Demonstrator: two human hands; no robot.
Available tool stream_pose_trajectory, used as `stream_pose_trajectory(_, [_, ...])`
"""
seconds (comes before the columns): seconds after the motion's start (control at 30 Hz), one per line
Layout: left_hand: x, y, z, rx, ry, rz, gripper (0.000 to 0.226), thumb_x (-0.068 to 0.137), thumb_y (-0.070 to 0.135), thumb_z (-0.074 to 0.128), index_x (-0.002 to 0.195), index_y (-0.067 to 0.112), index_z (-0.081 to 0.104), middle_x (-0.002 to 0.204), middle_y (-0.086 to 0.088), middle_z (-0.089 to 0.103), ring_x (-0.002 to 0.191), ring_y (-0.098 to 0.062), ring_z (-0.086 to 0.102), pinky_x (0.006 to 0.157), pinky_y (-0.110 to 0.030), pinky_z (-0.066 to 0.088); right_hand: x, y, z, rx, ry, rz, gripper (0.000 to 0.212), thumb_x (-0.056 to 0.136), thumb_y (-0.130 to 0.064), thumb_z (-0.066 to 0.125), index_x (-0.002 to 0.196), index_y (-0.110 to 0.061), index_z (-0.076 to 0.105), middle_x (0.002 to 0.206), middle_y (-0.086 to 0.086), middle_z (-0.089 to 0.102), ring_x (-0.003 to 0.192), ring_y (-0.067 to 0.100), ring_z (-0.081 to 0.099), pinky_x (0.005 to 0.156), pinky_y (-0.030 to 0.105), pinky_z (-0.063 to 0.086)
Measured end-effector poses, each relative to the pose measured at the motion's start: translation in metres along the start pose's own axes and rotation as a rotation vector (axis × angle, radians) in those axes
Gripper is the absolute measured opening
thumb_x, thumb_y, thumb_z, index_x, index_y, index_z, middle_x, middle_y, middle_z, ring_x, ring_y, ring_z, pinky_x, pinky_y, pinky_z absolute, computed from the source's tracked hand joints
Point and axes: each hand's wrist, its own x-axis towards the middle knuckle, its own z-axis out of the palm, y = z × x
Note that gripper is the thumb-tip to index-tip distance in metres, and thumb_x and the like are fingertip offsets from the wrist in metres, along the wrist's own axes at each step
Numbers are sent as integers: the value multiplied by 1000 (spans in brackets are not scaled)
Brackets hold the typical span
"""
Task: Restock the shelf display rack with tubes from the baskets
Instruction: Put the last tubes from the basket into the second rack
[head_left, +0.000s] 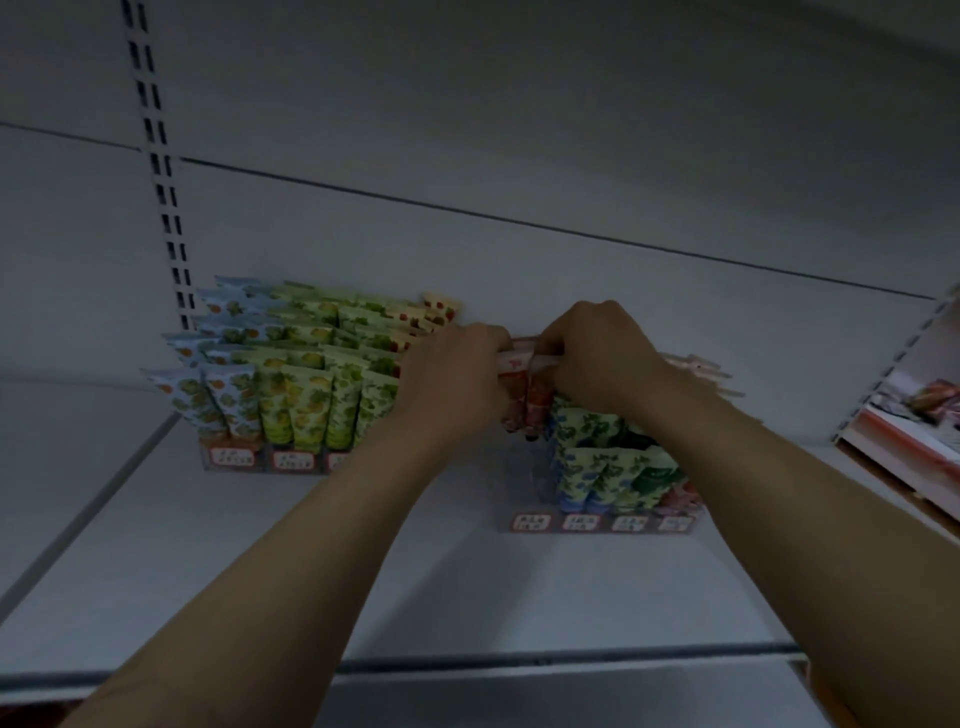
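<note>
Left hand (452, 379): fingers curled round red tubes (535, 400), seemingly several in a bunch.
Right hand (597, 353): just beside the left, gripping the same bunch's top edge.
Tubes' place: between both hands, over the display rack (602, 524) beneath the right wrist.
Filled rack (260, 460): left of the left hand.

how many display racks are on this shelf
2. The left rack is packed with blue and green tubes. The right rack is partly filled; the left hand and right hand hold red tubes over it. The arms may hide more.
</note>
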Motion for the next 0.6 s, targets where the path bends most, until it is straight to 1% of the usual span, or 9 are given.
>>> stream_pose_trajectory(0.07, [4, 2, 3, 4, 3, 25, 9, 77, 21, 68, 79, 23, 59, 77, -5, 64, 76, -26, 61, 53, -27, 30, -1, 4, 0, 35, -13, -7, 16, 87, -16, 61, 88, -13, 76, 84, 9, 70, 79, 24, 62, 69, 30, 50])
stream_pose_trajectory(0.13, [6, 6, 7, -15, -11, 42, 28, 78, 20, 69, 65, 27, 46, 67, -3, 59, 70, -26, 59, 52, -28, 33, -1, 9, 2, 49, -9, -23, 20, 81, -10, 60, 64, -21, 64, 67, 3, 61, 71, 23, 59, 56, 26, 43])
stream_pose_trajectory(0.2, [9, 7, 9, -38, -29, 28, 38, 78, 20, 71, 57, 29, 40, 55, 5, 45, 63, -25, 56, 50, -28, 34, -1, 13, 4, 88, 6, -28, 29, 77, -9, 62, 55, -24, 50, 59, -1, 52, 59, 18, 51, 50, 25, 35])
stream_pose_trajectory(0.23, [10, 7, 10, -40, -39, 17, 35, 78, 21, 71, 57, 27, 44, 53, 7, 41, 60, -24, 53, 49, -27, 34, -1, 14, 5, 105, 9, -29, 29, 77, -10, 62, 54, -23, 49, 57, -1, 51, 55, 14, 47, 49, 24, 34])
stream_pose_trajectory(0.33, [12, 8, 12, -24, -60, 10, 18, 76, 19, 71, 64, 19, 57, 54, 4, 44, 58, -23, 53, 48, -27, 33, -1, 17, 5, 117, -10, -35, 26, 78, -9, 61, 56, -18, 51, 57, 0, 48, 52, 12, 43, 47, 21, 31])
stream_pose_trajectory(0.43, [13, 9, 13, -42, -74, -15, 21, 75, 16, 72, 62, 19, 55, 56, 3, 47, 61, -23, 55, 48, -25, 30, -1, 16, 2, 101, -38, -46, 14, 80, -9, 60, 67, -12, 57, 59, -1, 46, 54, 9, 40, 49, 17, 31])
stream_pose_trajectory(0.47, [13, 10, 14, -47, -83, -18, 17, 75, 15, 71, 64, 17, 59, 59, 1, 51, 63, -24, 56, 49, -26, 31, 0, 16, 1, 99, -49, -49, 13, 81, -9, 59, 68, -12, 57, 60, -2, 45, 54, 7, 39, 49, 15, 30])
stream_pose_trajectory(0.53, [14, 11, 16, -23, -74, -20, 6, 76, 17, 70, 77, 13, 67, 67, -3, 56, 65, -23, 56, 51, -28, 34, 0, 16, 0, 116, -55, -41, 21, 83, -8, 57, 63, -15, 55, 60, -3, 45, 54, 6, 39, 49, 14, 30])
stream_pose_trajectory(0.6, [12, 13, 17, 19, -52, -31, 10, 75, 19, 70, 82, 14, 65, 66, -1, 49, 64, -21, 51, 51, -28, 31, -1, 15, 0, 119, -58, -38, 27, 83, -6, 55, 59, -18, 52, 60, -4, 44, 54, 6, 38, 48, 14, 28])
